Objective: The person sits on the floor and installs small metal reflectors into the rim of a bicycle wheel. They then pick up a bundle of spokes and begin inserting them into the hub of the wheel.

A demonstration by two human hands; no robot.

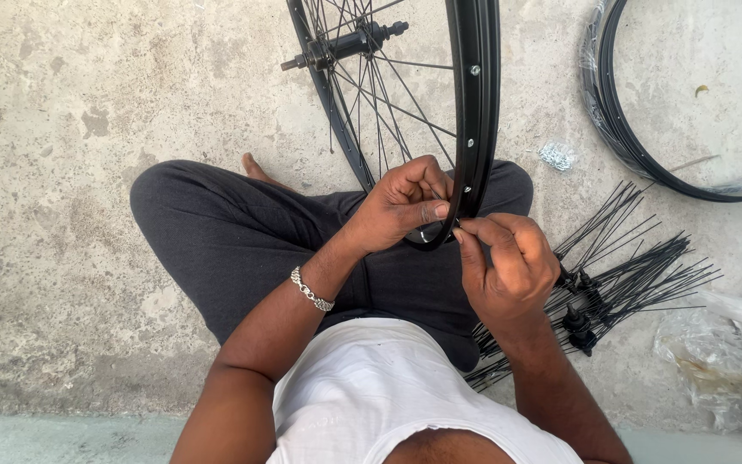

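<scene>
The left hand (401, 206) pinches a spoke (434, 191) from the inner side of the upright rim (474, 112); the right hand (504, 258) grips a small part, too small to tell, against the rim's outer face, both fingertips almost touching above the lap.

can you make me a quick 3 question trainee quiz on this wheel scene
1. True or false: both hands meet at the lower edge of the black wheel rim.
2. Where does the loose bundle of black spokes lie? A) on the person's left side B) on the person's right side C) on the lap
3. Fill in: the left hand wears a silver ____ at the wrist.

Key
1. True: the left hand and the right hand pinch at the rim's lower edge.
2. B: on the concrete floor, near a second rim.
3. Bracelet.
</scene>
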